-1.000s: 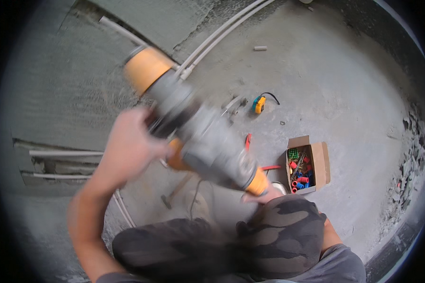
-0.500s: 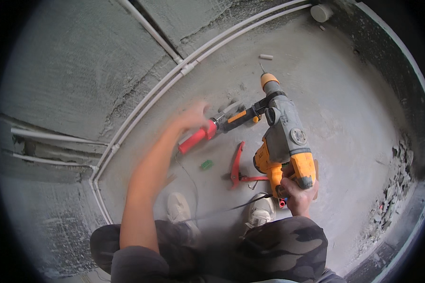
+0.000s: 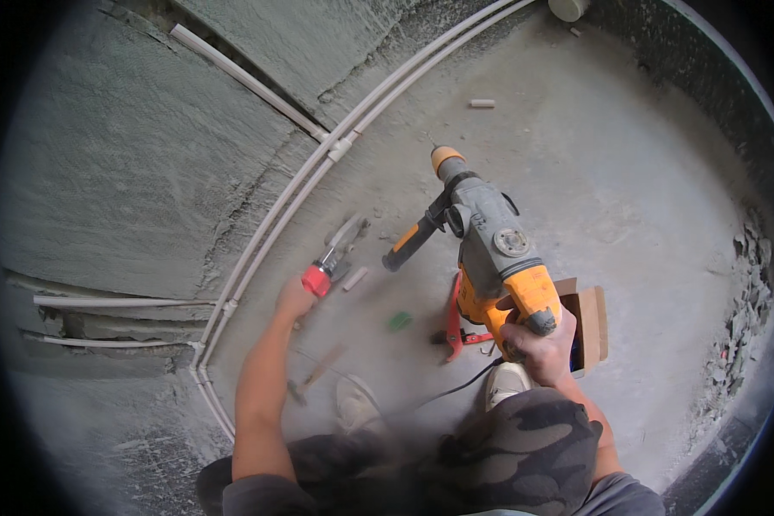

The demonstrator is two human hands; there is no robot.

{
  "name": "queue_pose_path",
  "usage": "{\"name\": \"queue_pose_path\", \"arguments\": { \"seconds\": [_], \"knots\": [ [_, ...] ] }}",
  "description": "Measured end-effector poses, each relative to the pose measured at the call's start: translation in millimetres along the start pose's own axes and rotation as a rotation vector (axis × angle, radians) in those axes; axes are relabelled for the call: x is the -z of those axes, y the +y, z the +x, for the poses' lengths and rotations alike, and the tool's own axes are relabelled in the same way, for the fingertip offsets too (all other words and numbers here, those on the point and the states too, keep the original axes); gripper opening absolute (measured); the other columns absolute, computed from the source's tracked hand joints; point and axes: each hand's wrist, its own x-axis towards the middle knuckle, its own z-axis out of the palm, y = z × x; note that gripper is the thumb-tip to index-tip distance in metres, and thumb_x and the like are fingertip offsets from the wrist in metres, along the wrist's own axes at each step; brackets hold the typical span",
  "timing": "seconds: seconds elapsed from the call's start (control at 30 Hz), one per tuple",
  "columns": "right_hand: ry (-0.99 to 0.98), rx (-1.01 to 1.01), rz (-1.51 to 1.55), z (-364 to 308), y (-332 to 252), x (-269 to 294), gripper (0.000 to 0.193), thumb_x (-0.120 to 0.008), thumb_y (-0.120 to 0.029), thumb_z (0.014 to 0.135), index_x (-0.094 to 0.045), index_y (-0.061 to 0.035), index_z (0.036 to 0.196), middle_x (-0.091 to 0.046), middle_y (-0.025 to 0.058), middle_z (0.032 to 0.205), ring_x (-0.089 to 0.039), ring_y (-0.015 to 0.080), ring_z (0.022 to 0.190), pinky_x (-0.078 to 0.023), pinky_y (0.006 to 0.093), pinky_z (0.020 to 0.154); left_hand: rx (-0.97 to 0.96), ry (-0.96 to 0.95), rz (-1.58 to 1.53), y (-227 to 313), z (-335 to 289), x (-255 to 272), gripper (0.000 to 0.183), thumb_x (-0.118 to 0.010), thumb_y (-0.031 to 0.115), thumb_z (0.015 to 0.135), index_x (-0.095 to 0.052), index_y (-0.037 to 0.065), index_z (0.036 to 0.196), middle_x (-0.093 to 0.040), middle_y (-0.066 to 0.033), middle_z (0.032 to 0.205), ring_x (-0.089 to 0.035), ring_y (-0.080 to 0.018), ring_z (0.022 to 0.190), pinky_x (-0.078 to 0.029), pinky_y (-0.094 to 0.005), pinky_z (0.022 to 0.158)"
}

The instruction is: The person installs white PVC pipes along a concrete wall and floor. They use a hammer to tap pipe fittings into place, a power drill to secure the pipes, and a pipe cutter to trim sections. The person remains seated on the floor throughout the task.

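Observation:
In my right hand (image 3: 542, 344) is the rear grip of an orange and grey rotary hammer drill (image 3: 494, 224). The drill points away from me and a little left, its black side handle (image 3: 417, 236) sticking out to the left. My left hand (image 3: 296, 301) is closed round the red handle of a pipe welder (image 3: 327, 265), which has a silver front end and is slightly blurred. A short white pipe piece (image 3: 355, 279) lies just right of that hand. Partly under the drill, a red pipe cutter (image 3: 454, 327) rests on the floor.
White pipes (image 3: 271, 202) run along the wall's foot at left. A blurred green piece (image 3: 400, 321) and a hammer (image 3: 322, 365) lie near my shoes. Right of the drill stands an open cardboard box (image 3: 592, 327). Rubble (image 3: 735, 335) lines the right edge. Another pipe piece (image 3: 482, 103) lies farther off.
My left hand has closed round the pipe welder's red handle and shifted it left and nearer, away from the drill. The drill's front has swung left, and more of the cardboard box shows.

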Motion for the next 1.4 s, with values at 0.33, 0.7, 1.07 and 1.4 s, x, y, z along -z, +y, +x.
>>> {"name": "queue_pose_path", "arguments": {
  "seconds": [0.33,0.7,1.07,1.4],
  "knots": [
    [0.002,-0.170,0.215,19.1,48.7,-23.7,0.041,-0.074,-0.004,0.072,-0.070,0.0020,0.113,-0.071,0.0068,0.092,-0.065,0.0151,0.072,-0.053,0.0306,0.065,0.125,-0.072,0.194,-35.7,4.8,-15.5,0.050,-0.081,0.015,0.074,-0.073,0.005,0.122,-0.077,-0.0222,0.109,-0.075,-0.0382,0.104,-0.058,-0.0492,0.091],
    [0.041,-0.177,0.370,16.1,47.9,-26.0,0.046,-0.072,-0.002,0.078,-0.067,0.0029,0.123,-0.071,0.0065,0.099,-0.063,0.0142,0.078,-0.052,0.0303,0.073,-0.534,-0.301,0.385,274.9,-0.1,-33.5,0.036,-0.073,0.012,0.076,-0.072,0.000,0.111,-0.075,-0.0232,0.110,-0.073,-0.0376,0.107,-0.057,-0.0495,0.091],
    [-0.022,-0.043,0.629,39.5,54.1,-34.1,0.048,-0.067,0.001,0.072,-0.062,0.0036,0.120,-0.066,0.0113,0.095,-0.064,0.0205,0.069,-0.054,0.0336,0.063,-0.403,-0.059,0.195,301.1,-6.3,19.2,0.026,-0.074,0.015,0.079,-0.075,0.000,0.101,-0.077,-0.0245,0.095,-0.076,-0.0423,0.095,-0.058,-0.0517,0.083],
    [-0.093,-0.036,0.710,80.8,52.0,-66.6,0.049,-0.065,0.002,0.074,-0.061,0.0042,0.123,-0.066,0.0139,0.098,-0.063,0.0228,0.070,-0.054,0.0351,0.065,-0.324,0.053,0.354,310.6,-12.1,90.8,0.029,-0.065,0.013,0.089,-0.075,0.004,0.115,-0.077,-0.0226,0.116,-0.074,-0.0416,0.113,-0.058,-0.0522,0.093]
  ]
}}
